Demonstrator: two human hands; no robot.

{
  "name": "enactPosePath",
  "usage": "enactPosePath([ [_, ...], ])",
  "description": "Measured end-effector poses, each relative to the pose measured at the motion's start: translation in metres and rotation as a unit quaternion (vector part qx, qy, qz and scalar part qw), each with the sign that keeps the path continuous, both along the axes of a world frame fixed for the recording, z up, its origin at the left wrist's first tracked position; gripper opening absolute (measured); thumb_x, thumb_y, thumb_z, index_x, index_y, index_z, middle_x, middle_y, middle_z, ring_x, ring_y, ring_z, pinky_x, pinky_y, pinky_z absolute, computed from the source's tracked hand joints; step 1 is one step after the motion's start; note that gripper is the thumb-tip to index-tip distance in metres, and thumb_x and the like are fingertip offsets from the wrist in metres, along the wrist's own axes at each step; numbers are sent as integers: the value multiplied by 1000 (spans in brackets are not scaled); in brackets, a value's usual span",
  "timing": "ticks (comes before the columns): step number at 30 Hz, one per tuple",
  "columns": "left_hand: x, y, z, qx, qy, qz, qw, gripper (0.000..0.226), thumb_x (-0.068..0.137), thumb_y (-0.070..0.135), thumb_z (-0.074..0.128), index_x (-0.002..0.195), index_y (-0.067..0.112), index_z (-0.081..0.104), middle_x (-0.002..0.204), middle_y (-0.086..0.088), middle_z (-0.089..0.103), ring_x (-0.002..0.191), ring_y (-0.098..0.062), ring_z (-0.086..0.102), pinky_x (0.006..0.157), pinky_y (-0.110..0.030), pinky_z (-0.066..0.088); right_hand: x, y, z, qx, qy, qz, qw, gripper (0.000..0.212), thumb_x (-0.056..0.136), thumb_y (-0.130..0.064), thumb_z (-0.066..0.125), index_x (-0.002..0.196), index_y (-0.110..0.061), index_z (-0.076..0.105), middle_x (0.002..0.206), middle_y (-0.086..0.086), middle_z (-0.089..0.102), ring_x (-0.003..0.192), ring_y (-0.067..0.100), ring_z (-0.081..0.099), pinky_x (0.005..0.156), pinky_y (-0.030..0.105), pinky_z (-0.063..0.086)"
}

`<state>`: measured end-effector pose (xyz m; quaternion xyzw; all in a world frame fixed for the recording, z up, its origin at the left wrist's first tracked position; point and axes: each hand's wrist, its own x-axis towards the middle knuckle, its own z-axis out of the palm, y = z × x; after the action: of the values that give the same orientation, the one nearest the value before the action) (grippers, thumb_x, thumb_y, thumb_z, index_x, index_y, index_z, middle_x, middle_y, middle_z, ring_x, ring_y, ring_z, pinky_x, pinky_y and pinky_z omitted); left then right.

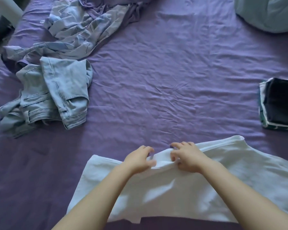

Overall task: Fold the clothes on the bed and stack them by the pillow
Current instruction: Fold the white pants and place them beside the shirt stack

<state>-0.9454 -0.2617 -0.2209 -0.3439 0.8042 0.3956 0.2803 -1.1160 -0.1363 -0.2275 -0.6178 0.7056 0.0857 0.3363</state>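
Both hands gather a white shirt [181, 188] on the bed [165, 80].
Left hand [138, 161] and right hand [187, 157] pinch its far edge, fingers curled closed on cloth.

No readable text, label, brand or number can be made out anywhere here, tbh; nothing is printed legibly on the clothes or the bedding.

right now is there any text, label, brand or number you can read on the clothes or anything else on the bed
None: no word, number or brand can be read anywhere in this view.
white garment, held by the left hand and right hand: plain, no print showing.
jeans: no readable tag or patch.
patterned cloth: shapes only, no letters.
folded stack: dark top, light pattern at the edge, no text.
pillow: plain.
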Motion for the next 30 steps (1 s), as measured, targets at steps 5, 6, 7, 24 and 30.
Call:
enactPosePath([
  [5,-43,-22,-1,131,27,-79,988,60,76,29,72,130,40,49,97,5,49,88,-8,48,71,-22,42,-13,-3,8,4,-32,4,999,30,84,-23,51,107,-36,65,115,-9,53,109,17,40,80,26,19],
  [6,-54,-20,-1,194,45,-63,978,47,75,24,73,118,36,59,96,5,49,88,-9,47,73,-22,42,-15,-1,10,4,-60,-7,998,29,83,-22,53,105,-34,66,110,-9,53,103,16,40,80,25,24],
  [7,-64,-16,-1,259,51,-38,964,35,74,21,73,106,30,63,96,4,51,88,-9,49,76,-22,41,-17,1,13,11,-98,-28,995,28,81,-19,54,103,-31,67,103,-10,51,98,15,40,79,24,29],
  [24,-46,-48,21,185,-238,-173,938,7,85,24,56,86,18,60,70,2,56,59,-15,52,58,-23,44,-27,18,25,16,-227,-163,960,24,78,-6,56,75,-30,58,93,-11,52,82,6,50,66,8,36],
  [30,-43,-52,52,-17,-342,-367,865,8,81,23,55,73,21,55,67,-1,47,47,-18,40,55,-22,34,-25,14,10,-17,-189,-212,959,23,78,-5,56,82,-25,67,90,-11,52,84,13,55,68,19,40],
])
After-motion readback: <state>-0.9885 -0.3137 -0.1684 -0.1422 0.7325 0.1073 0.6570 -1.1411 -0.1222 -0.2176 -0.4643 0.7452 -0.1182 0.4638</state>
